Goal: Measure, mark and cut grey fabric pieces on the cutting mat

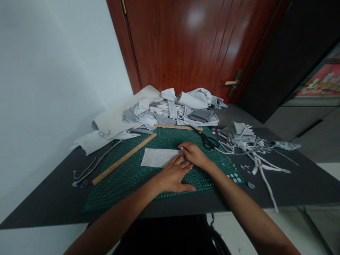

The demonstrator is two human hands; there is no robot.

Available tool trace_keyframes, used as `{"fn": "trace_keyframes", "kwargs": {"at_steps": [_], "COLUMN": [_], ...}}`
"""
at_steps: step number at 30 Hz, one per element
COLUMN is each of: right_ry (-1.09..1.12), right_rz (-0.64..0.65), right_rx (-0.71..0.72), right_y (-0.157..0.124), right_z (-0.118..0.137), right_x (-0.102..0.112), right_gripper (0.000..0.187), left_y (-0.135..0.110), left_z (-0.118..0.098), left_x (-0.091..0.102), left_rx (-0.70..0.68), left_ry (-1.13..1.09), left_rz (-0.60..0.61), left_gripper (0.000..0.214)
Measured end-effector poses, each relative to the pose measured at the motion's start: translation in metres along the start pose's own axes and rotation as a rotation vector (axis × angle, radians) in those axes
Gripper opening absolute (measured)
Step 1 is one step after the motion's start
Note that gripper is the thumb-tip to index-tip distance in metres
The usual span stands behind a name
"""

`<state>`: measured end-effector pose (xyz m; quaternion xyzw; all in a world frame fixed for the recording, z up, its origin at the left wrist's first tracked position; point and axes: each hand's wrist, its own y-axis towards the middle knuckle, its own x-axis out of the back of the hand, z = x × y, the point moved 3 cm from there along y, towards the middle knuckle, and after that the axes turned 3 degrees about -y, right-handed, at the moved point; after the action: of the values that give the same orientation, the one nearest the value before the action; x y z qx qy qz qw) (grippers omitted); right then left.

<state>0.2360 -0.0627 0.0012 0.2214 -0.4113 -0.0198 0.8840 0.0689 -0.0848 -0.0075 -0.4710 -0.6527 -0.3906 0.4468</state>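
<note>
A light grey rectangle of fabric [158,157] lies flat on the green cutting mat [119,187]. My left hand [176,175] rests palm down, its fingers spread over the fabric's right part and its thumb out on the mat. Just beyond it, my right hand [194,154] has its fingers drawn together at the fabric's upper right edge, seeming to pinch it. Both hands hide the right end of the piece, so the exact grip is partly covered. Black-handled scissors [209,141] lie on the mat beyond my right hand.
One wooden ruler [123,159] lies slanted on the mat's left side; another wooden ruler [177,126] lies along its far edge. Behind is a heap of grey and white fabric [170,109]. Fabric scraps [244,138] and strips sit at right, cords [98,164] at left.
</note>
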Motion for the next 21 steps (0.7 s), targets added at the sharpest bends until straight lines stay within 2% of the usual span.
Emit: {"fn": "trace_keyframes", "kwargs": {"at_steps": [3,6,8,13,17,21], "right_ry": [-0.227,-0.49,-0.535,-0.565,-0.621,-0.683], "right_rz": [-0.207,-0.297,-0.318,-0.343,-0.369,-0.326], "right_rx": [-0.159,-0.355,-0.415,-0.383,-0.494,-0.529], "right_y": [-0.002,-0.007,-0.008,-0.006,-0.008,-0.009], "right_z": [-0.024,-0.043,-0.05,-0.063,-0.073,-0.072], "right_x": [0.014,0.028,0.033,0.033,0.036,0.039], "right_gripper": [0.023,0.026,0.03,0.038,0.046,0.038], "left_y": [0.001,0.001,0.001,0.0,0.0,0.0], "left_z": [0.002,0.003,0.003,0.002,0.0,-0.003], "left_x": [-0.001,-0.002,-0.002,-0.002,-0.001,0.001], "left_rx": [-0.016,-0.022,-0.021,-0.021,-0.039,-0.046], "left_ry": [-0.014,-0.016,-0.021,-0.031,-0.036,-0.033], "left_rz": [0.031,0.035,0.036,0.049,0.041,0.042], "left_gripper": [0.106,0.106,0.106,0.101,0.093,0.087]}}
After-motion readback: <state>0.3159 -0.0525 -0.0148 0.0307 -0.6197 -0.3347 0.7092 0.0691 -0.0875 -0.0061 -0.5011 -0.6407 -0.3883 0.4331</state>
